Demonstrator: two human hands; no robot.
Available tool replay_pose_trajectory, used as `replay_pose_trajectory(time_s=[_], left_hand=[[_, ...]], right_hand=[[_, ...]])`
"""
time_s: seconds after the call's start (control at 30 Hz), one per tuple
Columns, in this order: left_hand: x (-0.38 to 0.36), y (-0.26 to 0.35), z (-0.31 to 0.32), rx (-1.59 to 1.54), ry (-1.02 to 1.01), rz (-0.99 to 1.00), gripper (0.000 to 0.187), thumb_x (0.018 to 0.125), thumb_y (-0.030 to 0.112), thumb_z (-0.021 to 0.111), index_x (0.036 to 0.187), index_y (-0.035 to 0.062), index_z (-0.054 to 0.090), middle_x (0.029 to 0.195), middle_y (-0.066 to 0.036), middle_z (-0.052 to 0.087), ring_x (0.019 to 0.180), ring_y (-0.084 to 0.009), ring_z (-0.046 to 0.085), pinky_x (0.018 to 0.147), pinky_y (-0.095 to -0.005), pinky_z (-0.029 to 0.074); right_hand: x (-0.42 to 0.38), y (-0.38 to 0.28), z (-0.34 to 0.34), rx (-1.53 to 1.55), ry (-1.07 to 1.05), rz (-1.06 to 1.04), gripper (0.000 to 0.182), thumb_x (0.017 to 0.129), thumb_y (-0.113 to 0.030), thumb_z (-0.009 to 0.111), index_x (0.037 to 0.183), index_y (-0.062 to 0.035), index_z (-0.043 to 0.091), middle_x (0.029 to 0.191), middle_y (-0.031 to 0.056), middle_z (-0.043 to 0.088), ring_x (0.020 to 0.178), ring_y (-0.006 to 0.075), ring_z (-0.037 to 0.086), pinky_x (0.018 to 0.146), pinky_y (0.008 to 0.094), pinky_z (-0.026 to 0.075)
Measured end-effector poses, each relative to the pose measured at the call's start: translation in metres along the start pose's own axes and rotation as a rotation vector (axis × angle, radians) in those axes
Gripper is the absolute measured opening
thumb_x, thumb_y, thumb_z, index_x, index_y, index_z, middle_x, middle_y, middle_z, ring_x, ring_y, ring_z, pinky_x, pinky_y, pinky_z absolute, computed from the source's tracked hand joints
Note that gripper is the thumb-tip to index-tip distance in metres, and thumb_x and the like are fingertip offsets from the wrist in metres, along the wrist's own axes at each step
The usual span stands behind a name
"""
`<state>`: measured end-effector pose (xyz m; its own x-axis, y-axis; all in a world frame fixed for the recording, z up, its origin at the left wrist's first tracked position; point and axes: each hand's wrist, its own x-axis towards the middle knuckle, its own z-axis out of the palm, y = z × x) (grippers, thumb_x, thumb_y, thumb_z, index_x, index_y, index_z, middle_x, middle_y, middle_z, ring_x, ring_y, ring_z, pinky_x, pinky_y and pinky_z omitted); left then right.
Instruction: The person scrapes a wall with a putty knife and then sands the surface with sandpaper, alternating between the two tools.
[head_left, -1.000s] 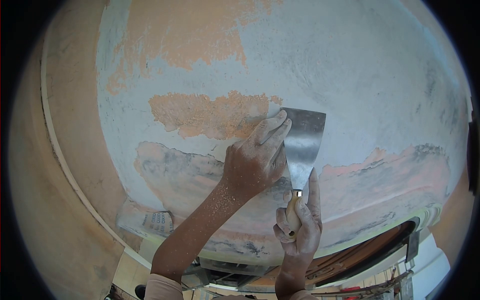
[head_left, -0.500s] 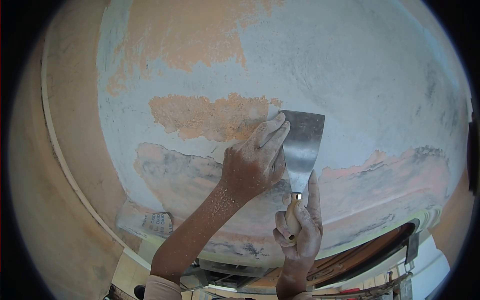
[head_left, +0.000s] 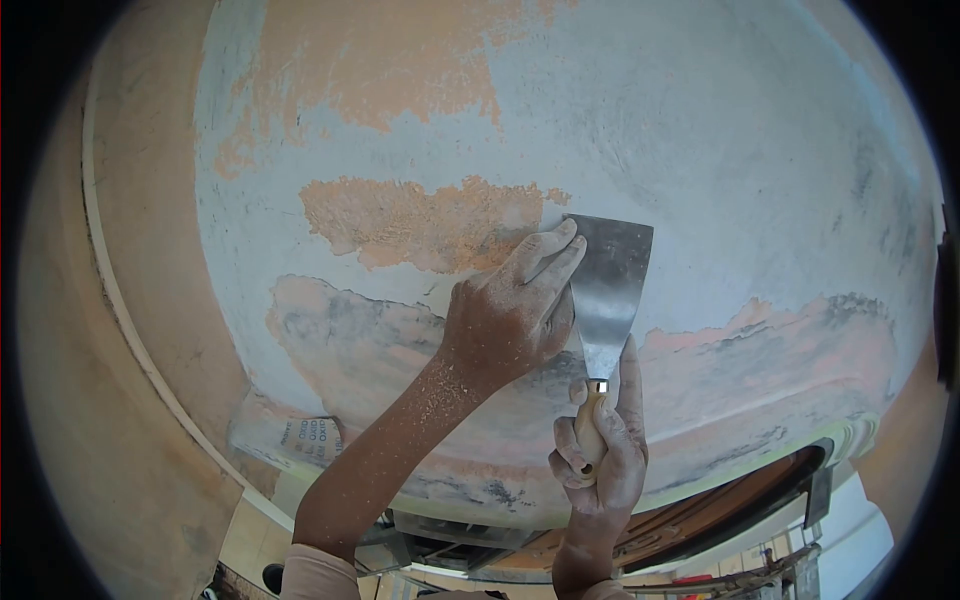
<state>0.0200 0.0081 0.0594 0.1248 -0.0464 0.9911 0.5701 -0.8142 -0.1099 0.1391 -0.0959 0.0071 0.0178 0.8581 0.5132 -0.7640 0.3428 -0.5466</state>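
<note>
A broad metal putty knife (head_left: 617, 265) stands blade-up in front of the patchy painted surface (head_left: 700, 150). My right hand (head_left: 612, 455) is closed around its pale handle (head_left: 592, 435), with one finger stretched up along the neck. Dust whitens the fingers. At the blade's left edge, my left hand (head_left: 510, 315) has two extended fingertips on the metal, the other fingers curled. Its thumb is mostly hidden. Pale crumbs cling to the left wrist. Behind the hands, the surface shows a rough orange patch (head_left: 420, 222) and a pinkish-grey band (head_left: 350, 335).
A folded piece of sandpaper (head_left: 312, 437) with printed lettering lies at the lower left of the surface. Below the surface's curved lower edge is a dark-rimmed opening (head_left: 730, 520). A plain tan wall (head_left: 130, 400) with a pale strip runs along the left.
Both hands and the putty knife sit slightly higher and a touch further right in view. The surface has shifted up a little too. My grip looks the same.
</note>
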Motion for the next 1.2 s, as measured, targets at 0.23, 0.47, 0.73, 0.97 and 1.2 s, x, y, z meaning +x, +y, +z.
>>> replay_pose_trajectory(time_s=[0.23,0.47,0.73,0.97,1.2], left_hand=[[0.005,0.002,-0.004,0.009,-0.033,-0.013,0.036,0.072,0.003,0.062,0.108,-0.0002,0.062,0.116,-0.014,0.06,0.099,-0.0243,0.063,0.072,-0.0306,0.057],[0.007,0.003,-0.006,0.013,-0.042,-0.018,0.034,0.072,0.005,0.062,0.106,-0.0011,0.062,0.112,-0.014,0.061,0.098,-0.0248,0.064,0.072,-0.0311,0.056],[0.012,0.0,-0.006,0.014,-0.025,0.023,0.033,0.073,0.005,0.062,0.105,-0.0023,0.062,0.11,-0.014,0.061,0.101,-0.0263,0.062,0.075,-0.0328,0.056],[0.011,0.005,-0.006,-0.025,-0.024,0.006,0.037,0.069,-0.002,0.063,0.105,-0.0015,0.063,0.108,-0.017,0.062,0.101,-0.0307,0.062,0.076,-0.0328,0.055],[0.018,0.003,-0.009,0.022,-0.027,0.005,0.037,0.068,-0.001,0.063,0.105,-0.0018,0.063,0.107,-0.016,0.063,0.098,-0.0307,0.063,0.073,-0.0323,0.056]], right_hand=[[-0.005,-0.001,-0.007,0.049,-0.048,0.02,0.065,0.092,-0.005,0.044,0.146,-0.0085,0.008,0.11,0.0168,0.054,0.045,0.0095,0.047,0.03,0.0193,0.034],[-0.002,-0.003,0.006,0.03,0.004,0.02,0.066,0.092,-0.005,0.044,0.146,-0.0072,0.006,0.109,0.0173,0.055,0.045,0.0095,0.046,0.03,0.0193,0.033],[-0.002,-0.016,0.007,0.008,-0.027,0.058,0.07,0.089,-0.005,0.047,0.146,-0.0069,0.006,0.109,0.0167,0.055,0.046,0.0085,0.047,0.031,0.0187,0.034],[-0.003,-0.019,0.011,0.019,-0.014,0.062,0.07,0.089,-0.005,0.048,0.146,-0.0065,0.006,0.109,0.0167,0.055,0.046,0.0088,0.047,0.031,0.0185,0.034],[-0.002,-0.022,0.007,-0.014,-0.009,0.078,0.069,0.089,-0.006,0.048,0.146,-0.0061,0.008,0.103,0.0143,0.056,0.046,0.0092,0.047,0.03,0.019,0.033]])
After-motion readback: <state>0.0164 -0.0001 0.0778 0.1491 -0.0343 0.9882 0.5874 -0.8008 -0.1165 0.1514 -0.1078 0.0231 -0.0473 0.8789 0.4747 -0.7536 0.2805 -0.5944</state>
